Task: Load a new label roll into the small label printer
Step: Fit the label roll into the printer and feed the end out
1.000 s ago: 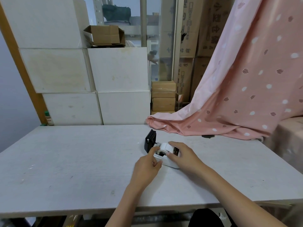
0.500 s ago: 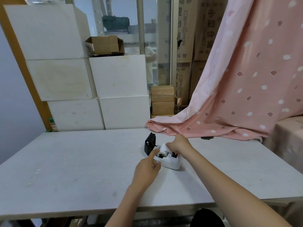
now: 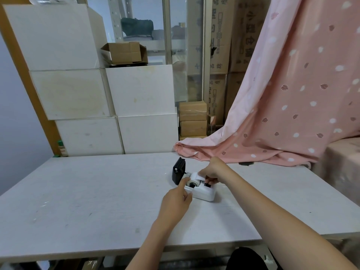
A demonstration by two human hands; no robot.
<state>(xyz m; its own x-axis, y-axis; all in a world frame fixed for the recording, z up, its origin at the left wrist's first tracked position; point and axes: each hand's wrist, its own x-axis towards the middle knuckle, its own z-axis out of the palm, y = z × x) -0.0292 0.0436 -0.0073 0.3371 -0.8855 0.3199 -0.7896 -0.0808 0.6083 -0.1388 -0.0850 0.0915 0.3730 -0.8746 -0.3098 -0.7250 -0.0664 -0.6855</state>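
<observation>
The small white label printer (image 3: pixel 204 192) lies on the grey table (image 3: pixel 97 191), its black lid (image 3: pixel 178 171) swung open and standing upright at its left. A white label roll (image 3: pixel 194 179) sits in the open compartment. My right hand (image 3: pixel 213 169) reaches over the printer from behind and pinches the roll's paper at its right side. My left hand (image 3: pixel 178 201) rests against the printer's near left side, its index finger stretched out and touching the roll's left end.
Pink patterned cloth (image 3: pixel 282 114) drapes onto the table's far right. White boxes (image 3: pixel 136 106) and brown cartons (image 3: pixel 192 119) are stacked behind the far edge. A small green-capped bottle (image 3: pixel 62 149) stands at the far left corner.
My right hand moved from on top of the printer to behind it and now pinches the roll's paper. My left index finger stretched out to the roll. The camera tilted up a little.
</observation>
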